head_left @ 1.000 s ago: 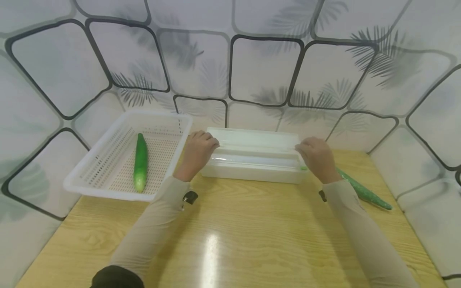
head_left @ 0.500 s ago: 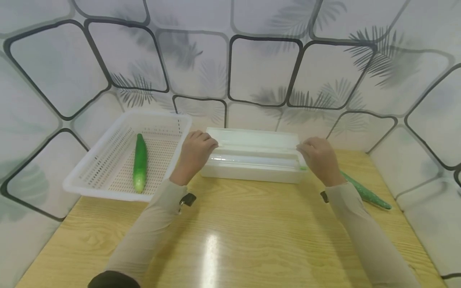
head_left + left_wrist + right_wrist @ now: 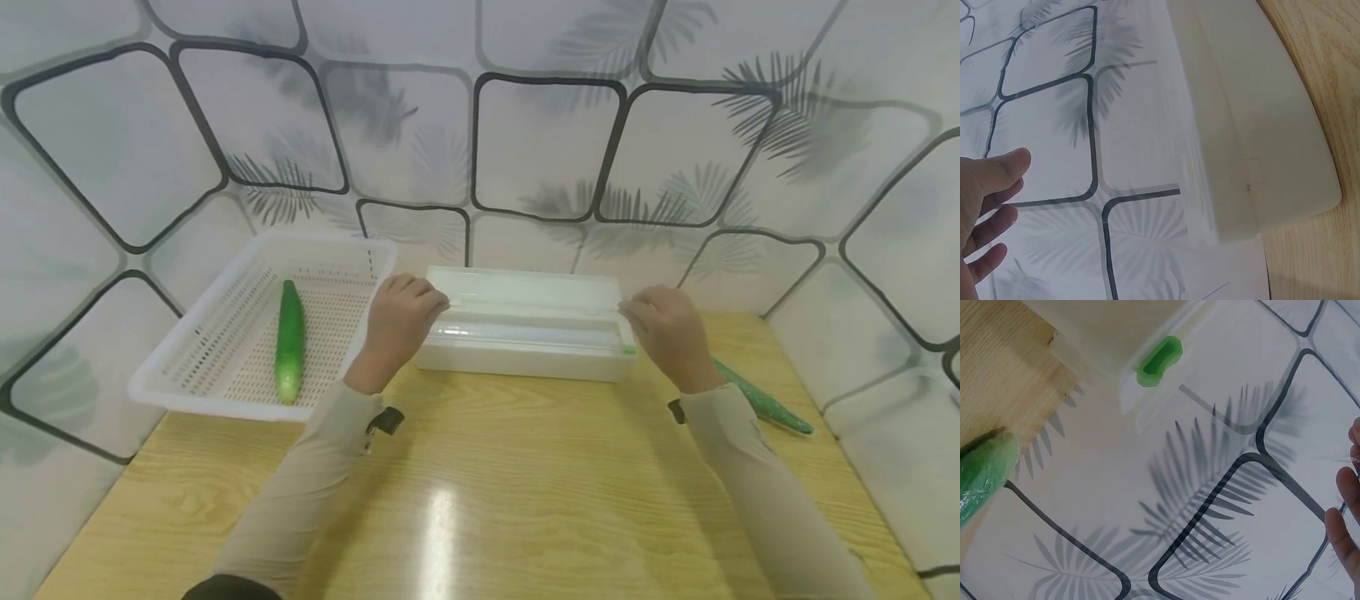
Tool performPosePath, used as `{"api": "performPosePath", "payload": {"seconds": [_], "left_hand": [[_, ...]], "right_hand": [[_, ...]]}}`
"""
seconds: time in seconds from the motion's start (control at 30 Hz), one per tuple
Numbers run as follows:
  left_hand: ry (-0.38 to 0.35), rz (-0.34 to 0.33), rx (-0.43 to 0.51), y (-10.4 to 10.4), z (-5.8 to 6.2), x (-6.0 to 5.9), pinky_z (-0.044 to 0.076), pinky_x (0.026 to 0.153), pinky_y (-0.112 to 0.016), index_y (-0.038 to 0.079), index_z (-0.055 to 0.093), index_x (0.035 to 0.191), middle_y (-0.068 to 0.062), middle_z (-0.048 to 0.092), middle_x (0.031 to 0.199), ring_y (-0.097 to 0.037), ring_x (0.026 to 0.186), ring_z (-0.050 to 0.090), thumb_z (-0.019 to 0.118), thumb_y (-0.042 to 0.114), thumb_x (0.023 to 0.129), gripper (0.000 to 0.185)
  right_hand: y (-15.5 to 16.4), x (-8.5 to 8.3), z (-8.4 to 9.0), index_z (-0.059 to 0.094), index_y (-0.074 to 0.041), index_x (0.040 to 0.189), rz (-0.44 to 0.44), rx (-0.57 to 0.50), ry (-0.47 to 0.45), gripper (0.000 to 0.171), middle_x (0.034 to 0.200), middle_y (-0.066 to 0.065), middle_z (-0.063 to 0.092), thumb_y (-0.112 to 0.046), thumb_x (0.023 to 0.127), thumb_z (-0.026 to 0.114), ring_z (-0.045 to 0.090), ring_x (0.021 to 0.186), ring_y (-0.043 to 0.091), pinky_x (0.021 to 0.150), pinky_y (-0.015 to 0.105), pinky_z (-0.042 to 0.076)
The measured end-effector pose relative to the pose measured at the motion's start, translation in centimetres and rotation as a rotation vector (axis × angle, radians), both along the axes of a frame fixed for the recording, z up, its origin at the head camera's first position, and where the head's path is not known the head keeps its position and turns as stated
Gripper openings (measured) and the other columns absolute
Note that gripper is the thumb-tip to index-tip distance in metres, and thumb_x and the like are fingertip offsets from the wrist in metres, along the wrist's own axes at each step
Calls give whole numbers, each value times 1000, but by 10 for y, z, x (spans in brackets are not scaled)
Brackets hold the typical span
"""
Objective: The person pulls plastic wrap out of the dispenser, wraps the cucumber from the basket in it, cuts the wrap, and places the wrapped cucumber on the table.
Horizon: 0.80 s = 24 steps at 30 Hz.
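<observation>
Head view puts your left hand (image 3: 400, 321) at the nine o'clock end of the long white plastic cling-film dispenser box (image 3: 525, 348) and your right hand (image 3: 666, 329) at its three o'clock end, both with fingers curled over the top front edge, seemingly pinching the film's edge, though the film itself is too clear to make out. Draw both hands toward you evenly so the sheet stays flat. Outward, an unwrapped green cucumber (image 3: 289, 340) lies in the white perforated plastic basket (image 3: 191, 392) at nine o'clock, and a film-wrapped green cucumber (image 3: 761, 400) lies on the wooden table (image 3: 525, 483) at three o'clock.
</observation>
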<state>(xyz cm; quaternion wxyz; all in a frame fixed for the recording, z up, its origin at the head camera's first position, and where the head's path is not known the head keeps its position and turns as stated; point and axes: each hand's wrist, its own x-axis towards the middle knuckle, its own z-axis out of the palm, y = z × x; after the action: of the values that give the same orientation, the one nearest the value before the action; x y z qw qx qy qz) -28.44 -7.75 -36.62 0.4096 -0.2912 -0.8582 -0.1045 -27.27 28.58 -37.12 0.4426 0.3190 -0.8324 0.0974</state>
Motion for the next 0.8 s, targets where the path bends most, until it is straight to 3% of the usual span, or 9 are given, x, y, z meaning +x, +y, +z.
{"api": "performPosePath", "payload": {"seconds": [0.23, 0.8], "left_hand": [[13, 11, -2, -1, 3, 3, 52, 80, -37, 9, 72, 78, -5, 70, 77, -23, 78, 62, 70, 17, 81, 9], [46, -36, 19, -3, 7, 17, 52, 81, -39, 10, 72, 77, -5, 69, 74, -24, 76, 62, 70, 16, 81, 7]], "right_hand": [[1, 5, 5, 69, 4, 79, 2, 15, -24, 8, 75, 18, 65, 6, 72, 72, 60, 69, 34, 63, 43, 50], [2, 19, 14, 69, 5, 80, 27, 6, -20, 5, 74, 17, 65, 3, 76, 70, 60, 67, 33, 62, 42, 50]]}}
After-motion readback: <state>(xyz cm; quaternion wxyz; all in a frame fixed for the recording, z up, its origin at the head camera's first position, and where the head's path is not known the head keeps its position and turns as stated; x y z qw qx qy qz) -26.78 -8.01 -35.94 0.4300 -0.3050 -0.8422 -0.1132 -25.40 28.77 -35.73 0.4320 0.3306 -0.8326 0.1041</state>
